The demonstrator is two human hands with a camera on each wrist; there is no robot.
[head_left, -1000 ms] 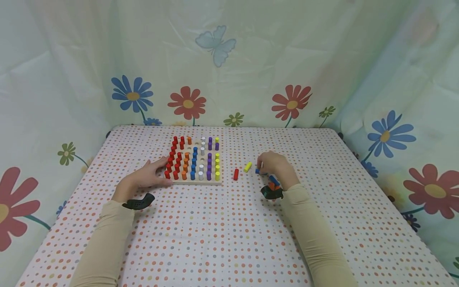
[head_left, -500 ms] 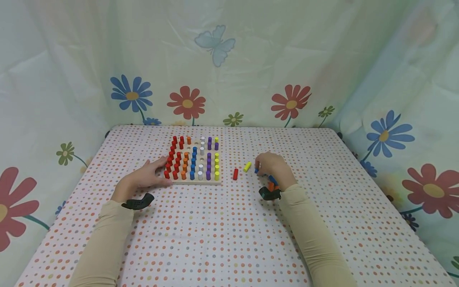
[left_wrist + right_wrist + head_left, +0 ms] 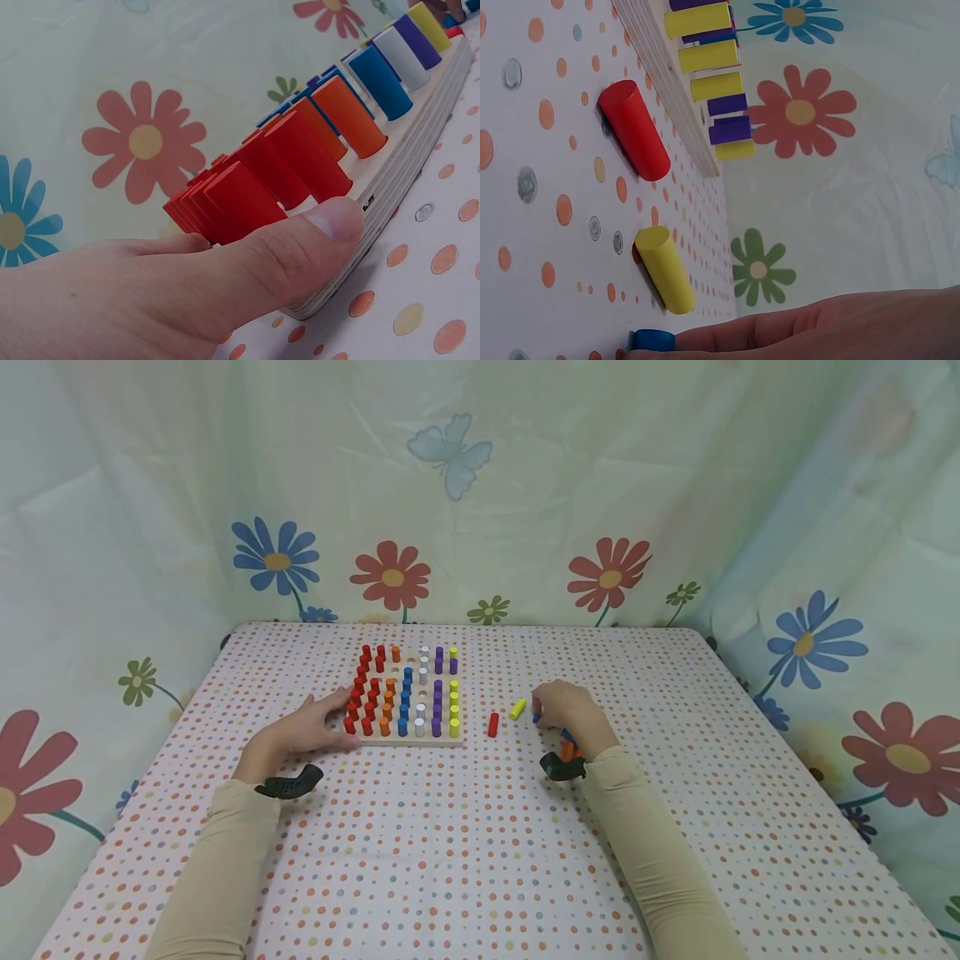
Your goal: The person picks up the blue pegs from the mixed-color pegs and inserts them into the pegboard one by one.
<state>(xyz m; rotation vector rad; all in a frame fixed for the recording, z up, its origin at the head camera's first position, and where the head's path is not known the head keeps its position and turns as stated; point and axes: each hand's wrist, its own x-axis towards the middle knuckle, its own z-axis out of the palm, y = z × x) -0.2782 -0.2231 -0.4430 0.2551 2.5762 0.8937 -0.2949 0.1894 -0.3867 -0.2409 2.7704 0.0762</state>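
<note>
My left hand [image 3: 307, 727] grips the near left corner of a wooden pegboard [image 3: 442, 742], its thumb [image 3: 330, 225] lying along the front edge and its other fingers at the left side. Upright pegs stand in columns on the board: red [image 3: 307, 154], orange [image 3: 349, 116], blue [image 3: 381, 82], white, purple and yellow. Some holes show bare. To the right of the board, my right hand [image 3: 566, 706] pinches a blue peg [image 3: 654, 340] low over the table; the fingertips partly cover it.
A red peg [image 3: 492, 725] and a yellow peg [image 3: 517, 708] lie between the board and my right hand. Orange pegs [image 3: 567, 750] and another blue peg [image 3: 570, 737] lie under the right wrist. A dotted cloth [image 3: 420, 860] covers the table; a flowered curtain [image 3: 525, 485] hangs behind.
My right hand has drawn very slightly left and toward the body, and the blue peg at its fingertips shows less. The left hand and the board hold still.
</note>
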